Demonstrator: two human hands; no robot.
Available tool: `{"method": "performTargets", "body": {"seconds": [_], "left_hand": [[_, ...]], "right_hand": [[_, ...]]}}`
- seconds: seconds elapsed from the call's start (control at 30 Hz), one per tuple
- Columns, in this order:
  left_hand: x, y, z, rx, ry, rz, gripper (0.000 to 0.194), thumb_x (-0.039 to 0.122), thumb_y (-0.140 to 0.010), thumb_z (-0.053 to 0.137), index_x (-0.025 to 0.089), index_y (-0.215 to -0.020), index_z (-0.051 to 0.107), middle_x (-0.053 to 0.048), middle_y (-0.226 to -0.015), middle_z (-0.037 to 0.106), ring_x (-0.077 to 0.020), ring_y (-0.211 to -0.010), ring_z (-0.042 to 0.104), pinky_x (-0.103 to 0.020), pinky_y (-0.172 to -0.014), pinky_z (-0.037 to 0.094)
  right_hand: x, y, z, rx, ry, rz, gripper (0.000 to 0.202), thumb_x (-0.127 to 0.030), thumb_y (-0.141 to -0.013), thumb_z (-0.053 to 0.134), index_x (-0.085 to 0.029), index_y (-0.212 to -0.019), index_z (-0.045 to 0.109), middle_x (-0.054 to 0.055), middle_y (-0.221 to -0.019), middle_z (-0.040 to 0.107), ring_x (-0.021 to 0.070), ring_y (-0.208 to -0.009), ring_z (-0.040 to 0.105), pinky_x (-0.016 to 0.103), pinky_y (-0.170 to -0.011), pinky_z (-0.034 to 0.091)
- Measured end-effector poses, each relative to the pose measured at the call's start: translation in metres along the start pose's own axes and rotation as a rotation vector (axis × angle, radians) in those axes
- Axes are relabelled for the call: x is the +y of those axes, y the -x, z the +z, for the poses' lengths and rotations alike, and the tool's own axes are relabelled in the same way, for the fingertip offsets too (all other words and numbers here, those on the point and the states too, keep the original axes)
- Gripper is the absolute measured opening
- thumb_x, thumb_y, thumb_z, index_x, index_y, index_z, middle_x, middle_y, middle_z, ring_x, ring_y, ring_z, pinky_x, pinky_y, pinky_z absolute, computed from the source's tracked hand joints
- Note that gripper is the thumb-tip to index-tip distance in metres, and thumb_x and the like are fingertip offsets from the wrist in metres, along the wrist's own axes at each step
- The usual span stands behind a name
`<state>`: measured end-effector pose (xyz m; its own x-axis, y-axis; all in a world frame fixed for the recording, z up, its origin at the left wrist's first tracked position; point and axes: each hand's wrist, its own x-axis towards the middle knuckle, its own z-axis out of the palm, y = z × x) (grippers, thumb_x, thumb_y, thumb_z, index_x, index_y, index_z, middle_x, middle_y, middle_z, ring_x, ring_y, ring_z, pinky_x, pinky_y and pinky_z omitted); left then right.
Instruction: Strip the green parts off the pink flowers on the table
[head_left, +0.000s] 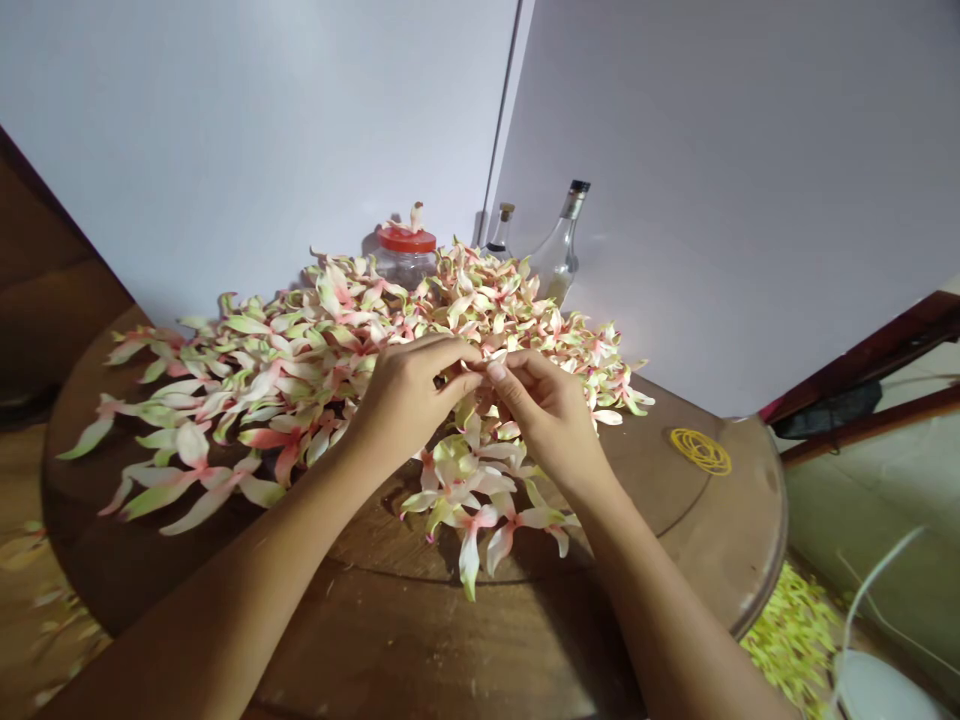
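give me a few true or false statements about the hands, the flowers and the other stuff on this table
1. Both hands, the left hand and the right hand, meet over the pile of flowers. True.
2. The jar has a blue lid. False: its lid is red.
3. A yellow coil lies on the round wooden table, on the right-hand side. True.
4. The two glass bottles lie flat in front of the pile. False: they stand upright behind it, by the wall.
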<state>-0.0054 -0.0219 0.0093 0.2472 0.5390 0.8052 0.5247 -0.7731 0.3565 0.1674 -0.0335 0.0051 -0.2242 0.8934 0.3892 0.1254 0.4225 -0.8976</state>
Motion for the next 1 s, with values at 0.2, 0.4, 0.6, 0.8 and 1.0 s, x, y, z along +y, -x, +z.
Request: {"method": "performTargets", "body": {"seconds": [0.2, 0.4, 0.6, 0.8, 1.0], "left_hand": [[0.000, 0.000, -0.001, -0.015, 0.027, -0.019, 0.010, 0.012, -0.083, 0.074, 0.019, -0.089, 0.071, -0.002, -0.091, 0.076, -0.0153, -0.081, 0.070, -0.028, -0.078, 0.055], [-0.001, 0.000, -0.001, -0.017, 0.008, -0.007, 0.014, 0.006, -0.085, 0.066, 0.018, -0.091, 0.070, -0.002, -0.090, 0.075, -0.0143, -0.082, 0.068, -0.027, -0.078, 0.054], [-0.004, 0.000, 0.001, -0.070, -0.081, 0.083, 0.009, 0.007, -0.088, 0.062, 0.016, -0.087, 0.062, -0.002, -0.086, 0.069, -0.0145, -0.079, 0.064, -0.027, -0.072, 0.051], [-0.004, 0.001, 0.003, -0.007, -0.166, 0.072, 0.009, 0.007, -0.088, 0.061, 0.015, -0.085, 0.059, -0.001, -0.080, 0.066, -0.0127, -0.072, 0.061, -0.026, -0.065, 0.049], [-0.014, -0.003, -0.012, 0.293, -0.097, -0.094, 0.007, 0.011, -0.088, 0.063, 0.017, -0.084, 0.063, 0.001, -0.073, 0.065, -0.0091, -0.058, 0.056, -0.024, -0.051, 0.044]], "right_hand": [[-0.001, 0.001, -0.002, 0.000, 0.021, -0.012, 0.029, -0.049, -0.095, 0.062, -0.021, -0.088, 0.063, -0.001, -0.068, 0.063, 0.0100, -0.056, 0.055, 0.025, -0.051, 0.041], [0.002, 0.000, -0.002, -0.016, -0.063, -0.015, 0.024, -0.044, -0.094, 0.065, -0.021, -0.090, 0.063, 0.000, -0.073, 0.066, 0.0104, -0.059, 0.055, 0.026, -0.054, 0.041], [0.006, -0.002, -0.005, 0.001, 0.139, -0.054, 0.020, -0.041, -0.095, 0.064, -0.021, -0.090, 0.062, 0.002, -0.077, 0.070, 0.0144, -0.067, 0.063, 0.029, -0.059, 0.046], [0.002, -0.001, -0.006, 0.082, 0.565, -0.192, 0.013, -0.027, -0.095, 0.059, -0.021, -0.084, 0.059, 0.000, -0.070, 0.068, 0.0104, -0.056, 0.055, 0.027, -0.055, 0.040], [0.009, -0.004, -0.014, 0.220, 0.538, -0.088, 0.016, -0.023, -0.087, 0.061, -0.020, -0.072, 0.056, 0.000, -0.062, 0.063, 0.0110, -0.054, 0.053, 0.027, -0.051, 0.037]]}}
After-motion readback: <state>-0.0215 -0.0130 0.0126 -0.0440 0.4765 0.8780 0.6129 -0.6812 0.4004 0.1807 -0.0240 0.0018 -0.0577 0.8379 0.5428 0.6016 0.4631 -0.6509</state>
